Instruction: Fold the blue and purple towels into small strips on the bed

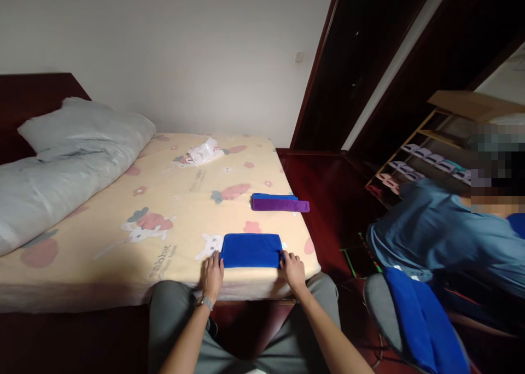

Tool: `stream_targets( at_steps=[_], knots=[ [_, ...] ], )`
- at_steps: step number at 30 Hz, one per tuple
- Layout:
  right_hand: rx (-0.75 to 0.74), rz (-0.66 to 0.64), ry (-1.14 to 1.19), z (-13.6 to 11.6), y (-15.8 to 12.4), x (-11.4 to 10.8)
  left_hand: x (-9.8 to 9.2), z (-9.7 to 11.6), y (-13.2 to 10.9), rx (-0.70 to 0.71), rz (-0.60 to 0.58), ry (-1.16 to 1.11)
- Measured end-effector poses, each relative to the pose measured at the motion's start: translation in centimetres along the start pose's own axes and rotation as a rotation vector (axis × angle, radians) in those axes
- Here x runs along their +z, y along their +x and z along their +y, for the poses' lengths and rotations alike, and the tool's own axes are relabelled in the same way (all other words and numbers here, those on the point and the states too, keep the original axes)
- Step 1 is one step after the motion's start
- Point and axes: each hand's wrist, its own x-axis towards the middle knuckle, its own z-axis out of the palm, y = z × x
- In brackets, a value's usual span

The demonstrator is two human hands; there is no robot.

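A folded blue towel lies flat near the front edge of the bed, with a small white tag at its right side. My left hand pinches its lower left corner, the fingertips at the edge. At the lower right corner, my right hand grips the cloth the same way. Farther back on the mattress is a narrow folded purple towel, lying partly over a blue folded towel.
The bed has a cream rabbit-print sheet. A crumpled white plastic bag and a grey quilt lie on it. To the right, a person in a blue shirt bends beside a chair draped with blue cloth. Behind stands a shoe rack.
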Motion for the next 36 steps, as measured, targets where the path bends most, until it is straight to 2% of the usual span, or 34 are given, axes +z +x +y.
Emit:
stream_targets(
  at_steps=[2, 4, 7, 10, 14, 19, 24, 31, 36],
  knots=[
    [-0.033, 0.097, 0.034, -1.1, -0.5, -0.1, -0.7, 1.0, 0.0, 0.047, 0.005, 0.004],
    [-0.140, 0.145, 0.108, -2.8, -1.2, 0.1, -1.1, 2.4, 0.1, 0.198, -0.044, -0.018],
    [-0.323, 0.115, 0.185, -5.8, -2.5, 1.3, -0.9, 4.7, 0.5, 0.479, -0.181, -0.049],
    [-0.405, 0.082, 0.175, -7.1, -3.2, 3.0, 0.1, 5.3, 0.8, 0.570, -0.267, -0.033],
    [-0.483, 0.075, 0.143, -4.8, -3.1, 4.2, 1.0, 3.0, 0.9, 0.573, -0.325, -0.017],
    [-0.424, 0.067, 0.163, -0.2, -2.7, 4.1, 0.5, -0.6, 0.8, 0.542, -0.342, -0.011],
    [-0.414, 0.005, 0.279, 2.0, -1.7, 3.7, 0.2, -2.7, 1.2, 0.575, -0.363, -0.085],
    [-0.354, 0.005, 0.425, 2.7, 0.2, 3.1, 0.8, -4.2, 1.6, 0.558, -0.266, -0.171],
    [-0.360, -0.063, 0.461, 3.8, 0.3, 1.4, -1.3, -3.8, 2.1, 0.487, -0.287, -0.218]
  ],
)
